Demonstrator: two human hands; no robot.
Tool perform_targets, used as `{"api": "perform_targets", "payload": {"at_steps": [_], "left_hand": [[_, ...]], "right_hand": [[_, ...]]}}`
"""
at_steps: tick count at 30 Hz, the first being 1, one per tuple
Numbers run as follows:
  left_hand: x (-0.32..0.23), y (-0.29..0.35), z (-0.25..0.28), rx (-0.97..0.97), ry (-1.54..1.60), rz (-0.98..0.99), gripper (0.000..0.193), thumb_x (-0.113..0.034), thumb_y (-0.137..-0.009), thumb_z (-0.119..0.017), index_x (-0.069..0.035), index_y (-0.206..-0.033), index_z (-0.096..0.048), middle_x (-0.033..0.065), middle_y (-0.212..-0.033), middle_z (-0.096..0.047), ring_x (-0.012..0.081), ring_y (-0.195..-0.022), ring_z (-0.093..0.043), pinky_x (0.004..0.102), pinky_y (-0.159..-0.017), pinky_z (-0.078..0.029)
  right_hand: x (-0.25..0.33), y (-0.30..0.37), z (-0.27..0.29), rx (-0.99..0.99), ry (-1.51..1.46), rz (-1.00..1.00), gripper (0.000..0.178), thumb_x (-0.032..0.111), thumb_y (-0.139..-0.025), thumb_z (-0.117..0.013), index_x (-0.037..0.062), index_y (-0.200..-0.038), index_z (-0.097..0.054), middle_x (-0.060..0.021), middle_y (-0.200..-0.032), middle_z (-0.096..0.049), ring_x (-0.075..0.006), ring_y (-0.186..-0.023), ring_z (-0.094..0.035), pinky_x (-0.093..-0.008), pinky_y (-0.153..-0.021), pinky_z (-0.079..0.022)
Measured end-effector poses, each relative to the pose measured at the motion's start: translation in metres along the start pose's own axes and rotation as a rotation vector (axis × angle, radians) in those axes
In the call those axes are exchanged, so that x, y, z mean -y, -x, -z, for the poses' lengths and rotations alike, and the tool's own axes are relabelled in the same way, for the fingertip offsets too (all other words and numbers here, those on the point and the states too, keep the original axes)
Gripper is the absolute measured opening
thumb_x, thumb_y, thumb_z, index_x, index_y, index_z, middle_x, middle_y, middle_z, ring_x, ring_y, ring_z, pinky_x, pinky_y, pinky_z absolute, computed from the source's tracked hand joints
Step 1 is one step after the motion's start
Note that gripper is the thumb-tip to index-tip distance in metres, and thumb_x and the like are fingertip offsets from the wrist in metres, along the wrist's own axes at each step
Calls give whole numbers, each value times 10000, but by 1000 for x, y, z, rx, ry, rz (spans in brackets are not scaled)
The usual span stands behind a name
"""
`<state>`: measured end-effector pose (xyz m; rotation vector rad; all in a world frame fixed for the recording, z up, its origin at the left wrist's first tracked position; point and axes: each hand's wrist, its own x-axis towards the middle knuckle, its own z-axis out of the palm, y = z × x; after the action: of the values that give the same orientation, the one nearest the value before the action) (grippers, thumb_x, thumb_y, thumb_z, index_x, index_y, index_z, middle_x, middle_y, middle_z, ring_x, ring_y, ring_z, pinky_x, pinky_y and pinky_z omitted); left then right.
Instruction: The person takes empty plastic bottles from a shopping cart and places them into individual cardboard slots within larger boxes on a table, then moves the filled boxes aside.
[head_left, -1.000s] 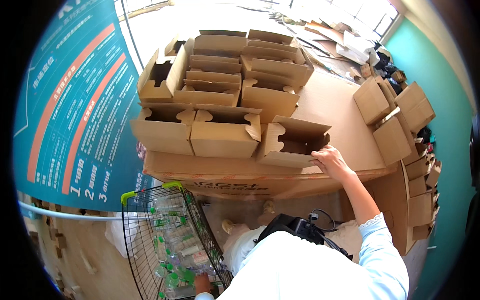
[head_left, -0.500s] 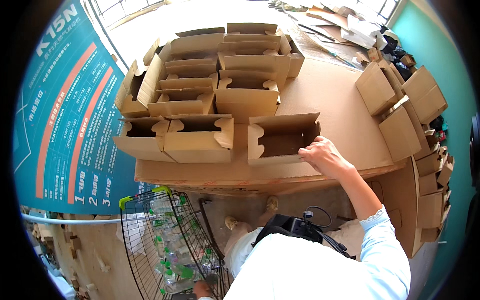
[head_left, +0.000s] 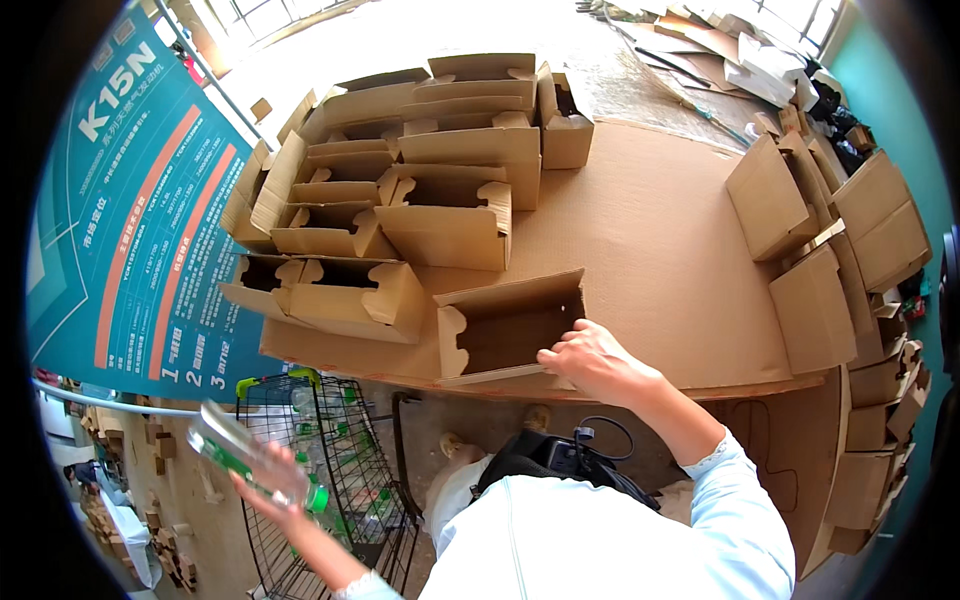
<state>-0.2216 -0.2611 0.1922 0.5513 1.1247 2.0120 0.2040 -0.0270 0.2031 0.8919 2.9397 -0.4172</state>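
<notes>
My right hand (head_left: pixel 597 363) pinches the near right edge of an open cardboard box (head_left: pixel 505 330), which stands slightly askew at the table's front edge; inside it looks brown and bare. A clear plastic bottle (head_left: pixel 240 450) with a green cap is in my left hand (head_left: pixel 268 492), raised over the wire cart's left side, cap end toward me. The bottle is tilted and a little blurred. More such bottles (head_left: pixel 345 435) lie in the black wire cart (head_left: pixel 262 540) with lime-green corners, beside my legs.
Several open cardboard boxes (head_left: pixel 445 238) stand in rows on the cardboard-covered table (head_left: pixel 660 260), left and behind. Further boxes (head_left: pixel 812 310) are stacked along the right side. A blue printed banner (head_left: pixel 130 270) rises at the left. A broom (head_left: pixel 690 100) lies at the back right.
My left hand has come up out of the cart with a bottle. The held box has turned slightly, its right side swinging away, while the view shifted.
</notes>
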Motion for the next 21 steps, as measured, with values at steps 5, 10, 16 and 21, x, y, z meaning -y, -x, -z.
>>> {"api": "perform_targets", "payload": {"at_steps": [5, 10, 16, 21], "left_hand": [[75, -60, -225, 612, 368, 50, 848, -452, -725, -805, -10, -1317, -387, 121, -1089, -494, 248, -1015, -515, 407, -930, -447], [125, -63, -298, 820, -412, -54, 630, -256, -685, -849, -14, -1193, -566, 101, -1060, -663, 169, -992, -634, 344, -901, -503], [135, -72, -303, 1228, -995, -259, 628, -171, -625, -822, 9, -1168, -561, 212, -1028, -671, 349, -961, -669, 373, -852, -524], [120, -74, -322, 1418, -1506, -396, 651, -193, -591, -808, 0, -1145, -525, 208, -919, -665, 377, -890, -654, 412, -795, -522]], "right_hand": [[-8, -2, 0, 6, 28, -12, 113, 65, -797, -634, 87, -902, -600, -49, -657, -604, -234, -779, -643, -353, -778, -428], [-2, 2, -4, -119, -4, -23, 131, 60, -791, -623, 72, -921, -638, -82, -594, -587, -265, -666, -649, -358, -755, -438], [4, 4, -10, -173, 75, -138, 66, 118, -832, -603, 95, -894, -608, -10, -715, -632, -178, -796, -626, -321, -756, -422], [7, 3, -26, -300, 88, -208, 51, 137, -843, -599, 94, -867, -613, -10, -713, -638, -165, -797, -633, -314, -770, -445]]}}
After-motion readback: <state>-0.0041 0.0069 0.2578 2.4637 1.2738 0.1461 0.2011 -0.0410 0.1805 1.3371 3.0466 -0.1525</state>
